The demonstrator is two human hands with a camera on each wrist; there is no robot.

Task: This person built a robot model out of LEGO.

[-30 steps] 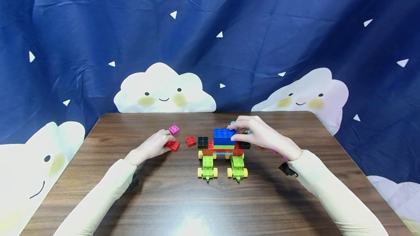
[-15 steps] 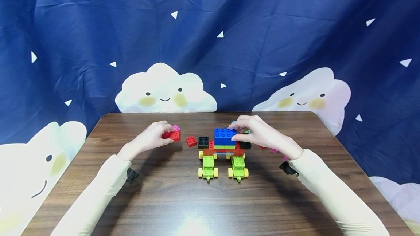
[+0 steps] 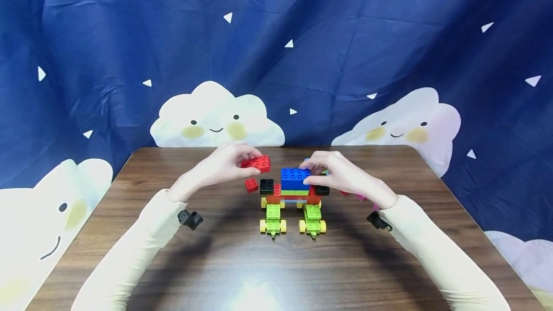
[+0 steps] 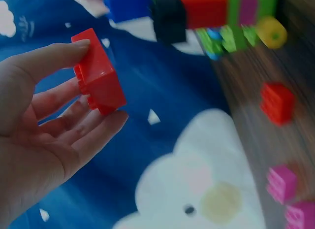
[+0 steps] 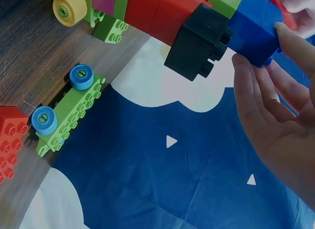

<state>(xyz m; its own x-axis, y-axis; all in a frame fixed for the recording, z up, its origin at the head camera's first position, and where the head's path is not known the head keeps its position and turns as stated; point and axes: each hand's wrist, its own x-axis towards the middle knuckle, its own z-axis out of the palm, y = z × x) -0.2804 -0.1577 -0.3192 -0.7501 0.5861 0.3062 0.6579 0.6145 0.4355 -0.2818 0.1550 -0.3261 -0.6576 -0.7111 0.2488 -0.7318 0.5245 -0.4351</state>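
Observation:
In the head view my left hand (image 3: 222,164) holds a red building brick (image 3: 262,163) in the air, just left of a brick-built vehicle. The left wrist view shows the thumb on one side of this red brick (image 4: 106,76) and fingers on the other. My right hand (image 3: 350,176) grips the right end of the blue bricks (image 3: 293,182) topping the vehicle. Below them come a lime layer, red bricks and a black brick (image 3: 266,186) at each end. Lime wheeled bases (image 3: 273,214) with yellow wheels carry the structure. In the right wrist view, fingertips touch the blue bricks (image 5: 251,29).
A small red brick (image 3: 251,185) lies on the wooden table (image 3: 207,253) left of the vehicle. Pink bricks (image 4: 282,183) lie further left. Right of the vehicle are a lime wheeled base (image 5: 71,108) with blue wheels and another red brick (image 5: 10,140). A blue curtain hangs behind.
My left hand has lifted the red brick off the table and carried it right and up toward the vehicle. The right hand stays at the blue bricks.

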